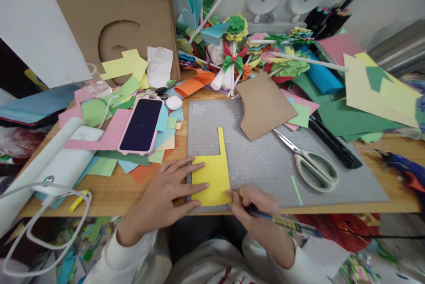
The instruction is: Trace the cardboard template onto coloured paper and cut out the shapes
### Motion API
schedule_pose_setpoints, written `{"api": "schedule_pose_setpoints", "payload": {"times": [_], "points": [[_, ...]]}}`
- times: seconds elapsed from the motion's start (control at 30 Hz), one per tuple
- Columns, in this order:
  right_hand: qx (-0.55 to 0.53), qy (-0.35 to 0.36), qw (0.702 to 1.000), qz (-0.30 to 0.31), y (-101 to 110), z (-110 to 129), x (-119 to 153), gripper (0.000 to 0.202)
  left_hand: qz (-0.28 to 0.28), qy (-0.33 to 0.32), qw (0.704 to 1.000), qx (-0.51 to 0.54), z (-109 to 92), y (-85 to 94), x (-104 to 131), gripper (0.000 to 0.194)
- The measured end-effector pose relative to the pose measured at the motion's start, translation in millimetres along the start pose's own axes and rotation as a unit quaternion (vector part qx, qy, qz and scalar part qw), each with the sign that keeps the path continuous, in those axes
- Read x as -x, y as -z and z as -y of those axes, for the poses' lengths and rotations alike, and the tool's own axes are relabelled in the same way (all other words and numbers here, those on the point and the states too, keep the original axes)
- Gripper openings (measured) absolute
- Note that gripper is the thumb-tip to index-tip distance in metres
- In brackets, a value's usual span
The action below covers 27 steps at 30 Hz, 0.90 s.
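A yellow paper piece (212, 182) with a narrow strip rising from its top right lies at the lower left of the grey cutting mat (259, 173). My left hand (174, 188) rests on its left side, fingers spread flat. At the lower right corner of the paper, my right hand (254, 204) is closed around a pen (285, 223), whose shaft points down to the right. The pen's tip is hidden by the fingers. Scissors (312, 166) lie partly open on the mat, right of the hands, near a thin green strip (296, 190).
Brown cardboard (265, 106) covers the mat's top. A black cutter (335, 142) and a glue gun (403, 166) lie right. On the left are a phone (141, 125), paper scraps, a white power bank (71, 155) and looped cable. Paper flowers (235, 62) stand behind.
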State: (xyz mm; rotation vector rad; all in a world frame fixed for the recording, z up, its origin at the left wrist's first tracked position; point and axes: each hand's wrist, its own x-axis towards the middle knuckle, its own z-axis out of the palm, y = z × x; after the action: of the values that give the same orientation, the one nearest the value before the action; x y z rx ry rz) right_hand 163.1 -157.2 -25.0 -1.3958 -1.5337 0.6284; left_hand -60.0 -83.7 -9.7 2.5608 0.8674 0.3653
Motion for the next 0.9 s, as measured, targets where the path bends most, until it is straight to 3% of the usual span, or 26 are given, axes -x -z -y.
{"api": "schedule_pose_setpoints", "payload": {"times": [0.23, 0.37, 0.53, 0.73, 0.9], "points": [[0.019, -0.008, 1.0, 0.009, 2, -1, 1, 0.041, 0.006, 0.0, 1.0, -0.004, 1, 0.3, 0, 0.034], [-0.022, -0.054, 0.998, 0.017, 3, -3, 2, 0.04, 0.012, 0.005, 1.0, 0.003, 1, 0.2, 2, 0.038], [-0.084, -0.115, 0.989, 0.027, 9, -8, -2, 0.036, 0.002, 0.078, 0.997, 0.021, -1, -2.5, -1, 0.06], [-0.09, -0.061, 0.994, 0.028, 52, -12, -28, 0.016, 0.008, 0.12, 0.993, 0.019, -6, 4.3, -13, 0.062], [0.074, -0.023, 0.997, 0.028, 97, -26, -65, 0.022, 0.032, 0.141, 0.987, 0.072, -2, 16.4, -33, 0.052]]}}
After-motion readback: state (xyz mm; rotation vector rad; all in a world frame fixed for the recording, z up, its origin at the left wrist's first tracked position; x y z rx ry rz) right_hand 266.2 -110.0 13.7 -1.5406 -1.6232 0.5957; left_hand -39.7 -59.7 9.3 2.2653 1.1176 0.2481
